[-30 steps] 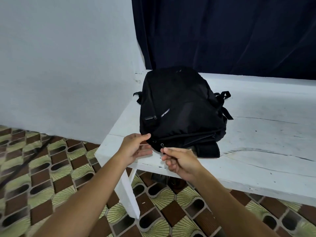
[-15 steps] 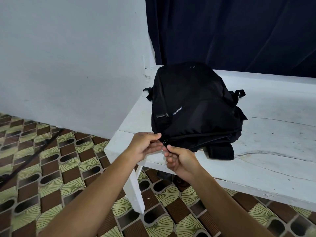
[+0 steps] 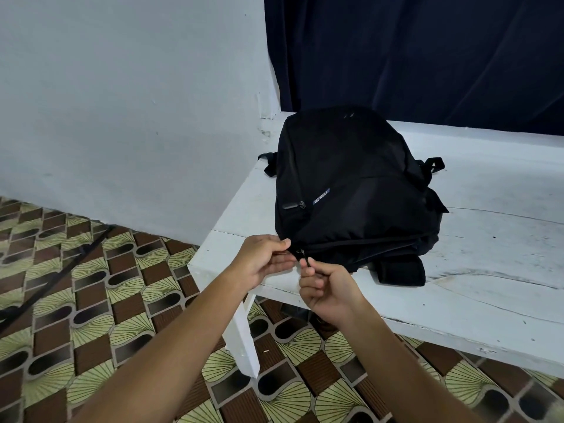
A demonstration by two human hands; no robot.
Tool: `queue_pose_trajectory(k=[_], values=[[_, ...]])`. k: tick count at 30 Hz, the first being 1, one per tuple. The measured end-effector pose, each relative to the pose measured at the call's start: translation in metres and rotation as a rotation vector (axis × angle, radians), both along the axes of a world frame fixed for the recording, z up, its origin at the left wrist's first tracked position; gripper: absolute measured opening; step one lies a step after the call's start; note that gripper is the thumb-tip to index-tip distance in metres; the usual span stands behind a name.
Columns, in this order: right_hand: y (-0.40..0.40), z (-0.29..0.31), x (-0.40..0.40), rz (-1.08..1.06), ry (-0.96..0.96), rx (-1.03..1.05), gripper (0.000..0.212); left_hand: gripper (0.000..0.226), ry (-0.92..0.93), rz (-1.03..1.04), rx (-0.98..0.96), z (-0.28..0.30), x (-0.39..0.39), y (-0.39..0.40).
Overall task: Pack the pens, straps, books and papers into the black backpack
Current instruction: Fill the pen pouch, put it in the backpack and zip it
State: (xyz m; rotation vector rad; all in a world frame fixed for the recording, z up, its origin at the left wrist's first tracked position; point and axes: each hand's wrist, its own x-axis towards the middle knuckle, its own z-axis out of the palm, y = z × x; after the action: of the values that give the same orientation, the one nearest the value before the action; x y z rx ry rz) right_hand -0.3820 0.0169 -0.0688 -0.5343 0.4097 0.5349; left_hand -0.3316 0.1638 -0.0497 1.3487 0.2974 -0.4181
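The black backpack [image 3: 351, 190] lies flat on the white desk [image 3: 494, 239], close to the desk's left corner, its zipped seam running along the near edge. The left hand [image 3: 262, 261] pinches the backpack fabric at its near left corner, thumb and fingers closed in a tight grip. Just right of that, the right hand [image 3: 329, 288] pinches the zipper pull [image 3: 303, 254] at the same corner, fingers curled. A dark curtain [image 3: 427, 56] hangs behind the backpack.
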Motion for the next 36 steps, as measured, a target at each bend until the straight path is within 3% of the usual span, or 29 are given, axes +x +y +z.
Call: queue_pose_trajectory(k=[7,20,28,36], values=[[0.007,0.001,-0.002,0.030,0.036,0.008,0.007,0.008,0.000,0.007,-0.017,0.000,0.000,0.000],[0.022,0.003,-0.005,-0.134,0.069,0.175,0.015,0.009,-0.024,0.008,-0.045,0.000,-0.005,0.002],[0.025,0.002,-0.008,-0.170,0.064,0.141,0.016,0.009,-0.036,0.013,-0.021,-0.001,-0.005,0.001],[0.029,-0.005,-0.013,-0.220,-0.005,-0.031,0.017,0.009,-0.033,0.017,-0.004,0.000,-0.005,0.002]])
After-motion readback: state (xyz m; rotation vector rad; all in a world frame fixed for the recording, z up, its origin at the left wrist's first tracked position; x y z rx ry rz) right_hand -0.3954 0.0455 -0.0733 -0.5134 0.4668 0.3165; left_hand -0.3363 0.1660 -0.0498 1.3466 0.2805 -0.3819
